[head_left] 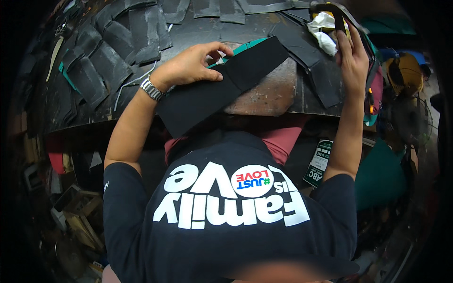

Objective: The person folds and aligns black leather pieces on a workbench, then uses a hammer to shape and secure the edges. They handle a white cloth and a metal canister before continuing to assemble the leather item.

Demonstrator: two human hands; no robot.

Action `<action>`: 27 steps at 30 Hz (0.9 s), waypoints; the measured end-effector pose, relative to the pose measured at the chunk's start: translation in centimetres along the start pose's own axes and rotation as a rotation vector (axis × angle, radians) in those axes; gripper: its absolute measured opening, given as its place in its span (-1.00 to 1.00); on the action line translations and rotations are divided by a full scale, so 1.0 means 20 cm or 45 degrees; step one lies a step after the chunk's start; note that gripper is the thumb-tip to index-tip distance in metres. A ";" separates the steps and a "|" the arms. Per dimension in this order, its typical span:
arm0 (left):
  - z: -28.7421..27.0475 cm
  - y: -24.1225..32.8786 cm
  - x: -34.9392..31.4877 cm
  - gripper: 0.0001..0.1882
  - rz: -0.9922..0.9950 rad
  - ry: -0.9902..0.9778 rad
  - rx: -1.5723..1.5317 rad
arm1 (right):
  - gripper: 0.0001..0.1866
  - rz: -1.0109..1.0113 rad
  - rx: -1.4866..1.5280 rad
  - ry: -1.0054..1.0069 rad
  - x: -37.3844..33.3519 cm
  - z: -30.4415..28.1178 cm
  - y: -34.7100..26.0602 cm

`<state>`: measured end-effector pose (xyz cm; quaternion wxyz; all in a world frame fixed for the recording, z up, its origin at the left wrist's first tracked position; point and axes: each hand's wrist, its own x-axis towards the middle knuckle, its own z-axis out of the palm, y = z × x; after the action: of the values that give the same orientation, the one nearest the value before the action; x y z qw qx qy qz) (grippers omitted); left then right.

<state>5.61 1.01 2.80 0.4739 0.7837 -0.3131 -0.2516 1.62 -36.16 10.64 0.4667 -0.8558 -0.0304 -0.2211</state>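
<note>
Left hand (188,63): narrowed, thumb on the face and fingers over the far edge of a flat black rectangular panel (222,92), green material (250,45) showing along that edge
Panel lie: slanted across the dark worktable (257,26), lower left corner jutting past the table's near edge
Right hand (353,61): raised over the table's right side, fingers at a dark curved object (339,19); cannot tell whether they close on it
Open room: worn brown patch (271,96) right of the panel, bordered by stacked black strips (324,87)
Crowded side: overlapping grey-black flat pieces (145,37), far left
</note>
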 end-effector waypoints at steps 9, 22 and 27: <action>-0.04 -0.01 -0.03 -0.32 0.064 -0.046 0.020 | -0.68 -0.066 -0.264 -0.645 -0.62 0.44 -0.22; -0.06 0.03 -0.09 -0.39 0.037 -0.047 0.205 | -0.70 -0.143 -0.118 -0.539 -0.66 0.41 -0.28; -0.06 0.02 -0.08 -0.36 0.088 -0.106 -0.012 | -0.71 -0.038 -0.288 -0.671 -0.71 0.37 -0.28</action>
<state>5.31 2.83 3.81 0.4726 0.7590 -0.3581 -0.2690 -9.95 -24.80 5.74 0.3410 -0.9298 -0.1384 0.0003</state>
